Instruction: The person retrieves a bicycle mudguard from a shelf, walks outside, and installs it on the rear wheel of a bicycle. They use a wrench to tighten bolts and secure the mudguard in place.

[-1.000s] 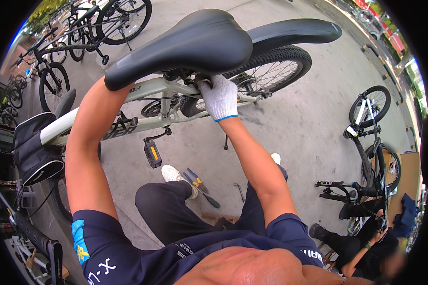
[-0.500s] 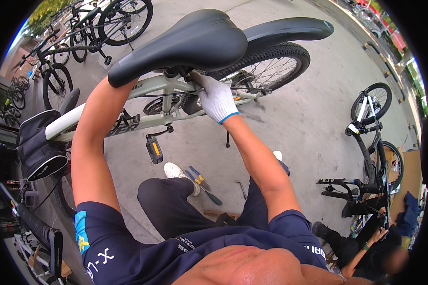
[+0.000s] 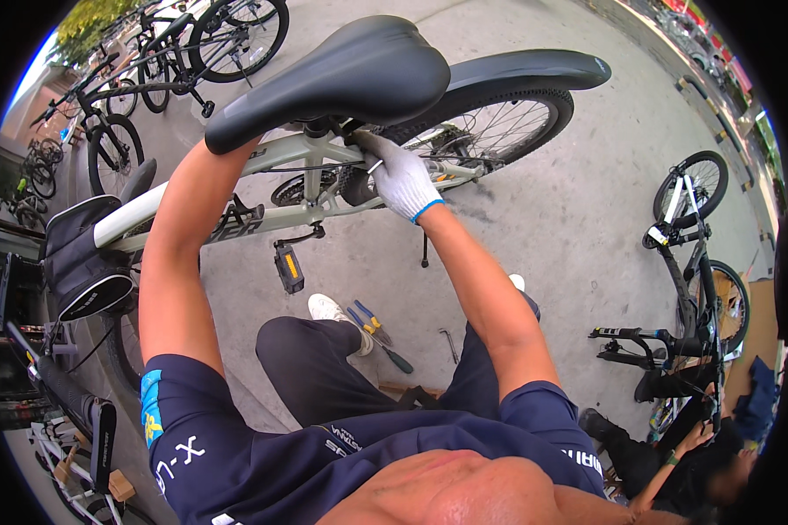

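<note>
A pale grey-green bicycle with a black saddle (image 3: pixel 341 79) stands across in front of me. My right hand (image 3: pixel 403 182), in a white knit glove with a blue cuff, reaches in behind the seat tube, just below the saddle. Its fingers are closed against the frame there; what they grip is hidden. The black rear mudguard (image 3: pixel 534 70) arches over the rear wheel (image 3: pixel 517 131). My left forearm (image 3: pixel 203 188) passes over the top tube (image 3: pixel 140 213) and goes under the saddle's nose, which hides the hand. A black bag (image 3: pixel 87 258) hangs at the frame's front.
Pliers (image 3: pixel 372 322) and a screwdriver (image 3: pixel 394 359) lie on the concrete by my shoe (image 3: pixel 331 311), with a small metal tool (image 3: pixel 449 346) nearby. A pedal (image 3: pixel 289 267) sticks out toward me. Another bicycle (image 3: pixel 692 262) and a person at work are at right; several bicycles stand far left.
The view has shifted slightly, so the scene sits a little to the right. Both arms keep nearly the same pose, and a white bit now shows beside the right thumb.
</note>
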The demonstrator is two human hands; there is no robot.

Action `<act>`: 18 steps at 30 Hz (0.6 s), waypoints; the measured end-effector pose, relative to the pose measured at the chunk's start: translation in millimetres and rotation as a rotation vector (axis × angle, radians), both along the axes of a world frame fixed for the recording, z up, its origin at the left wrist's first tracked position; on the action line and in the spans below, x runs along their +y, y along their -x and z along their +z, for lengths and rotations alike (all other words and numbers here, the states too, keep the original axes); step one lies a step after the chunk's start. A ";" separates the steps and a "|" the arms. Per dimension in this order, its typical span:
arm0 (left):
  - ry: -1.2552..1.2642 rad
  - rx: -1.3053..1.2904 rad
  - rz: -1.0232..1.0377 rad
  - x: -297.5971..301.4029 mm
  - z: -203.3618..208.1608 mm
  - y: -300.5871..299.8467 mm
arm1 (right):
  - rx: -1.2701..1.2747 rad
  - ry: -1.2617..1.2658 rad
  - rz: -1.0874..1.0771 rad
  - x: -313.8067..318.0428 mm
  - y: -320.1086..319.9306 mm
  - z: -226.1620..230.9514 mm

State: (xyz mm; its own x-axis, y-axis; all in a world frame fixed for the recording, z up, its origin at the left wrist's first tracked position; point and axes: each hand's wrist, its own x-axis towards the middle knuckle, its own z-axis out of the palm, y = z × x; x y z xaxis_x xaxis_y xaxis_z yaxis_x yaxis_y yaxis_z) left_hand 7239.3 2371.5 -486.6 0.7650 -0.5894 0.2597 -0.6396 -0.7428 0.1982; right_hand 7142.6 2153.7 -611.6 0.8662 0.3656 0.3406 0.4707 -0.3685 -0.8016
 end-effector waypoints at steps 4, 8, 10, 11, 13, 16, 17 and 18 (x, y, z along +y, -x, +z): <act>-0.041 -0.021 0.130 11.7 0.3 14.5 | 0.036 -0.162 -0.086 -8.4 13.0 -2.8; -0.123 -0.089 0.439 30.0 -3.2 50.5 | 0.271 -0.199 -0.122 -44.5 17.4 -2.2; -0.148 -0.146 0.624 32.2 -6.4 78.2 | 0.296 0.054 -0.041 -73.3 16.6 -3.1; -0.109 -0.223 0.673 30.1 -7.7 93.3 | 0.290 0.262 -0.015 -83.8 15.8 -4.0; 0.002 -0.523 0.771 11.7 -22.0 130.8 | 0.207 0.535 0.048 -105.6 21.4 -8.0; 0.186 -0.278 0.721 -20.2 -43.7 187.8 | 0.154 0.740 -0.002 -127.3 28.9 -9.7; 0.314 -0.253 0.653 -32.5 -54.4 202.4 | 0.147 0.683 0.017 -133.7 29.9 -8.3; 0.569 0.124 0.710 -45.3 -67.7 215.5 | 0.143 0.627 0.039 -138.5 32.2 -7.2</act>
